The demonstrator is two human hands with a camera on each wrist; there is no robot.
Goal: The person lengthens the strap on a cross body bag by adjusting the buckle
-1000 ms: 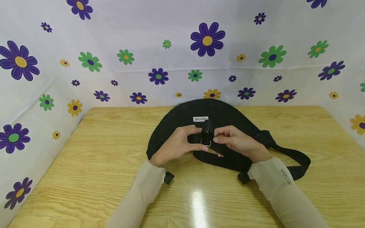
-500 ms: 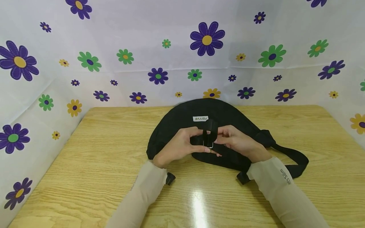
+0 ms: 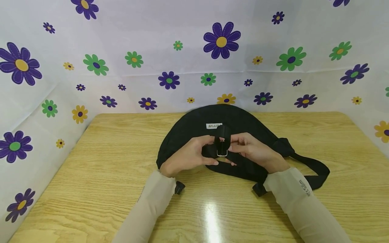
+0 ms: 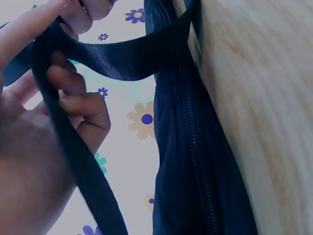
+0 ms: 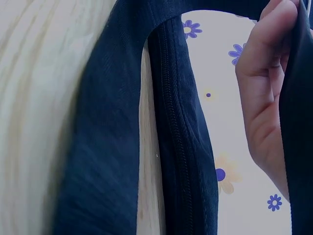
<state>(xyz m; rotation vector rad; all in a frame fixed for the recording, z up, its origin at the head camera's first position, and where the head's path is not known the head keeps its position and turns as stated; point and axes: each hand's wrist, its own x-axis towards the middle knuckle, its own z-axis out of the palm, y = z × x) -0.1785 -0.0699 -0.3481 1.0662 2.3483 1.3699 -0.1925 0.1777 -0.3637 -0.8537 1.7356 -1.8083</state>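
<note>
Nearest the person, two beige sleeves (image 3: 152,202) reach over the wooden table (image 3: 91,175). The left hand (image 3: 186,156) and right hand (image 3: 253,152) meet above the black waist bag (image 3: 188,130), which lies flat at the middle of the table, its white label (image 3: 214,126) facing the far wall. Both hands have their fingers curled round the black strap (image 3: 307,168), pinching it on either side of the metal slider buckle (image 3: 222,151).

Judging by this, the webbing is being worked through the slider; it likely goes best if one hand holds the buckle steady while the other feeds the strap flat and untwisted, in short pulls.

The head view alone shows the buckle, the label and the strap looping off to the right. The left wrist view instead shows the strap (image 4: 73,161) running across the palm under bent fingers (image 4: 85,105), and the bag's zipper (image 4: 195,147) close up. The right wrist view shows the zipper edge (image 5: 178,137) and the strap (image 5: 298,122) against that hand's fingers (image 5: 266,73). Behind it all hangs the flowered backdrop (image 3: 121,40).
</note>
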